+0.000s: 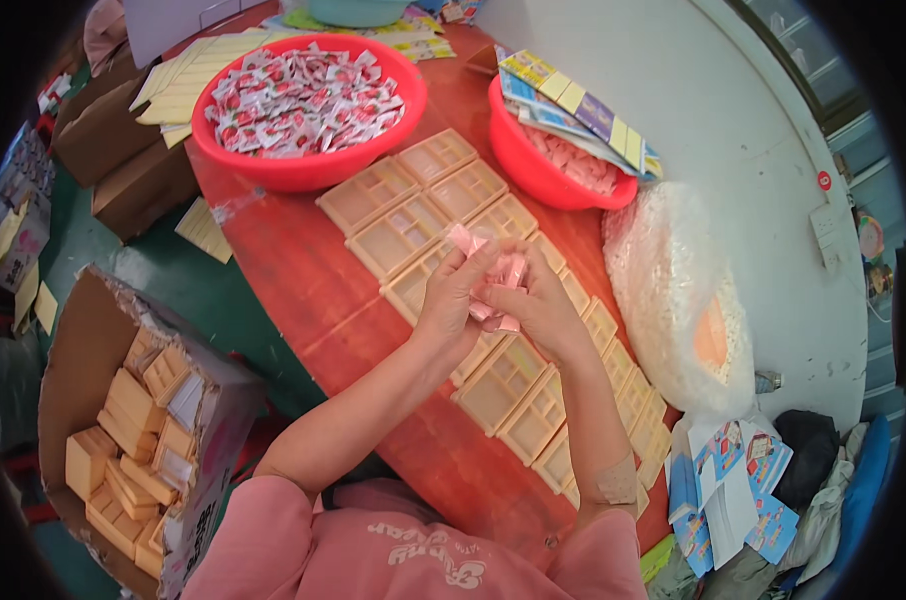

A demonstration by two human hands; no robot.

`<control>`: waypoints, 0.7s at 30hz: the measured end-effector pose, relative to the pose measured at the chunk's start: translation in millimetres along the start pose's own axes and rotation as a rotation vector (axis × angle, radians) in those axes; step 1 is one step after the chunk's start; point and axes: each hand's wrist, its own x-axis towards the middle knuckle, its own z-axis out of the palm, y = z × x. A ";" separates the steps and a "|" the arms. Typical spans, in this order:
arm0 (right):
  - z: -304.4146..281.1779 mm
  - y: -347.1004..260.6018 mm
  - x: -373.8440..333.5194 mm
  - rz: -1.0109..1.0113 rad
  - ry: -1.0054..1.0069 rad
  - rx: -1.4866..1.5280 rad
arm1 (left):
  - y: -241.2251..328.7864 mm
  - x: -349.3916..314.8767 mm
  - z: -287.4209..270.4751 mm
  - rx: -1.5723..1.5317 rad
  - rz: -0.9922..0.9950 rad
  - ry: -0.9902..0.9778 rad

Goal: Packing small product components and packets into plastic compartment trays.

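Observation:
Several small pink wrapped packets (512,270) are bunched between my two hands above the table. My left hand (455,298) is closed round some of them, with one packet poking up past its fingertips. My right hand (545,312) curls over others, its thumb pressed against the bunch. How many packets each hand has, I cannot tell. Below both hands, peach-coloured divided trays (373,196) lie in rows on the red table (318,325), each with one large and several small compartments. My hands and forearms hide some of the trays.
A red basin (209,150) of white-and-red sachets stands far left. Another red basin (573,195), far right, holds pink packets under printed card sheets. Right of the trays sits a clear plastic bag (663,270) of pale pieces. A cardboard box (78,345) of peach-coloured trays stands left.

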 end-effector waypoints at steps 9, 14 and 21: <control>28.9 20.2 -32.2 -0.012 0.166 0.173 | -8.3 -4.9 -27.0 -0.255 0.116 0.108; 41.6 34.5 -37.5 -0.058 0.344 0.188 | -8.2 -12.8 -22.6 -0.328 0.125 0.195; 54.8 37.4 -31.7 -0.060 0.387 -0.018 | -1.0 -19.0 -31.2 -0.218 0.204 0.172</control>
